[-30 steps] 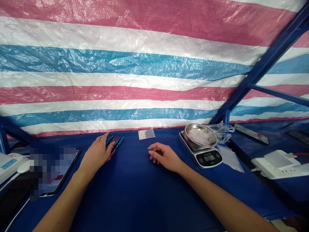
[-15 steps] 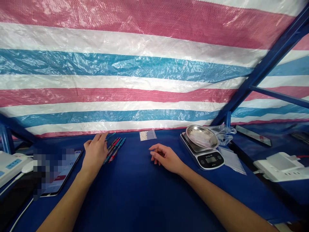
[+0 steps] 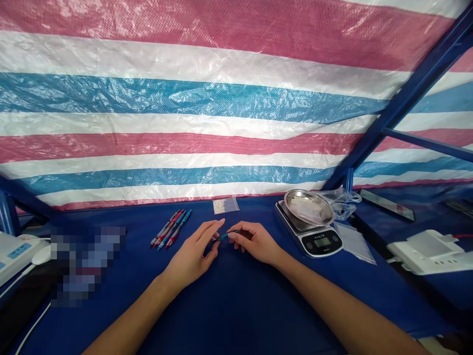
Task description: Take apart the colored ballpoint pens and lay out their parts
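Note:
A blue pen [image 3: 223, 237] lies across between my two hands above the blue table [image 3: 229, 305]. My left hand [image 3: 194, 251] has thumb and fingers closed around its left end. At the other end, my right hand [image 3: 254, 242] pinches the pen between thumb and fingers. Parts of the pen are hidden by the fingers. To the left of my left hand, several red, blue and grey pens [image 3: 172, 230] lie side by side on the table.
Behind my hands is a small clear bag of white pellets [image 3: 224, 205]. A digital scale [image 3: 320, 242] bearing a metal bowl [image 3: 309, 207] stands at the right, beside flat plastic bags [image 3: 355, 242]. White power strips [image 3: 436, 254] sit at both sides. A striped sheet [image 3: 199, 123] hangs behind.
My left hand has moved right from the row of pens, bringing a blue pen over to my right hand. My right hand now grips it too, having stayed almost in place.

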Demonstrator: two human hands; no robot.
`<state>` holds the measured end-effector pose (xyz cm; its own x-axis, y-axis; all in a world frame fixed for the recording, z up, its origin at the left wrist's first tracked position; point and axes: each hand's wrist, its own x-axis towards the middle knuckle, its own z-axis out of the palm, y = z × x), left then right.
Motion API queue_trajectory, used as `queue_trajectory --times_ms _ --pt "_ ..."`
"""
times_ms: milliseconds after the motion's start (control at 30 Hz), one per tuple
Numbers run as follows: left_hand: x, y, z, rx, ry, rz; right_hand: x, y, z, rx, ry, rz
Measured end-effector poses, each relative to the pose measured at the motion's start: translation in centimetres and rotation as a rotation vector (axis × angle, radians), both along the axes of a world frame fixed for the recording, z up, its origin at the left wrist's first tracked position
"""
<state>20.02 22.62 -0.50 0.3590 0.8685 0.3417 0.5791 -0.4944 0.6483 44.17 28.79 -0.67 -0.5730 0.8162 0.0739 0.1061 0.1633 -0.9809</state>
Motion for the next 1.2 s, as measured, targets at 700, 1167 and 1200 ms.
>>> queue_trajectory --times_ms 700,1167,1200 --pt "-1.8 2.9 -1.6 -0.266 -0.354 0.193 0.2 0.9 -0.5 -0.044 0.060 -0.137" --pt "-1.7 2.8 -1.1 -0.270 -0.459 0.258 0.4 1.3 -1.1 0.114 -0.018 -0.187" --pt "-1.6 2.8 -1.0 -0.270 -0.464 0.261 0.4 1.3 -1.0 0.100 -0.014 -0.176"
